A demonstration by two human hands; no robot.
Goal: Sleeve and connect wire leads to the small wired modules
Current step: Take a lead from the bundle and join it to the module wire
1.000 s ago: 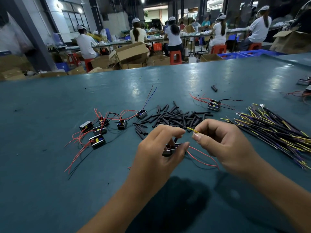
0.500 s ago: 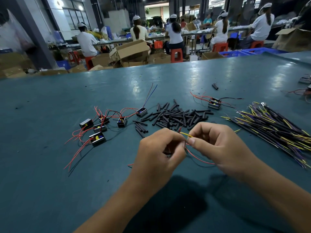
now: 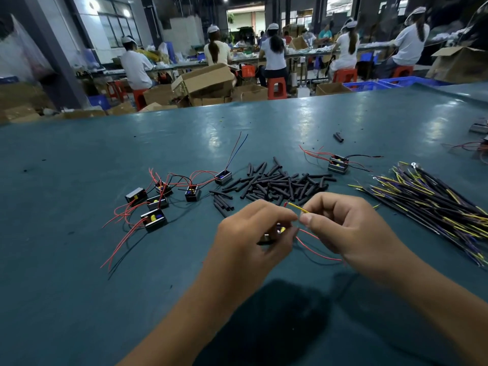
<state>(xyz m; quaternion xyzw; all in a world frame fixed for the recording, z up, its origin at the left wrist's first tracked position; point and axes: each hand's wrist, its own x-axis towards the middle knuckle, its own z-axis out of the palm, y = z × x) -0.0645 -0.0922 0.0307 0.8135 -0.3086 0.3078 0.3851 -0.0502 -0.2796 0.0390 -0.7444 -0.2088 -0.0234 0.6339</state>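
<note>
Left hand (image 3: 253, 233) curled around a small module (image 3: 274, 235); right hand (image 3: 348, 228) pinching a yellow lead (image 3: 297, 207) between both. Best brought end to end steadily, red wire (image 3: 314, 250) kept slack. Beyond the hands, black sleeves (image 3: 277, 184); right, lead bundle (image 3: 435, 204); left, finished modules (image 3: 155, 204). No obstruction on the surface (image 3: 79, 286).

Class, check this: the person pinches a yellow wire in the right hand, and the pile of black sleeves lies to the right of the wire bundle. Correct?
Not quite. The head view shows the black sleeves lying left of the wire bundle. The right hand does pinch the yellow wire.
</note>
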